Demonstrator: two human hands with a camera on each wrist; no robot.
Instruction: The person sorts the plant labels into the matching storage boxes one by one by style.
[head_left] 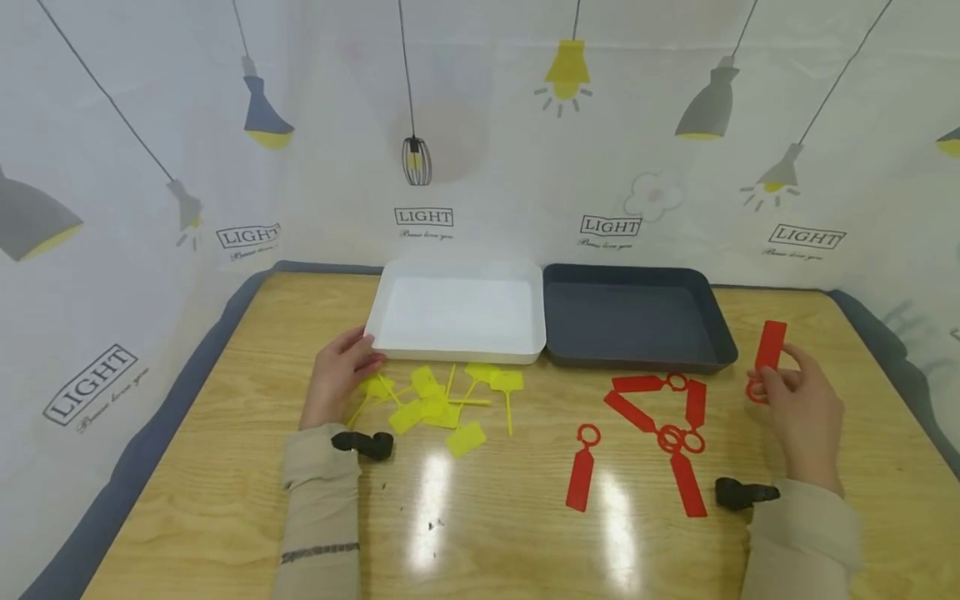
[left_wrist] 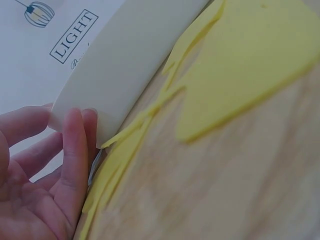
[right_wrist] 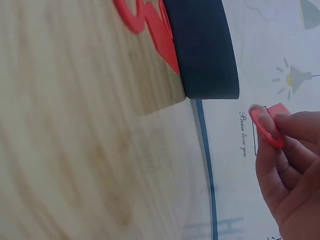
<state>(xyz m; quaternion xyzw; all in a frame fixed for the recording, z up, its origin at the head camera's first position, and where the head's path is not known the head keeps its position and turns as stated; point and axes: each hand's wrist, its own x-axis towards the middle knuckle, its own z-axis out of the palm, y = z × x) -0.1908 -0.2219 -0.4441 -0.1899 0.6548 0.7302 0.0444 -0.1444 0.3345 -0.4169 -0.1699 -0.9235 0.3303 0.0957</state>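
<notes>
My left hand (head_left: 339, 373) grips the near left corner of a white tray (head_left: 457, 357), its thumb against the front wall in the left wrist view. Right beside it lies a loose pile of yellow plastic tags (head_left: 431, 404) with thin stems. Over the table's right side, my right hand (head_left: 806, 408) pinches a red tag (head_left: 770, 346) by its ring end, with the flat strip pointing up and away. The ring (right_wrist: 267, 131) shows at the fingertips in the right wrist view. Several more red ring tags (head_left: 580, 481) lie on the wood, in front of a dark grey tray (head_left: 637, 363).
The two trays stand side by side at the back of the wooden table (head_left: 517, 533). Behind them hangs a pale cloth (head_left: 510, 167) printed with lamps. Black straps (head_left: 363, 444) sit at both wrists.
</notes>
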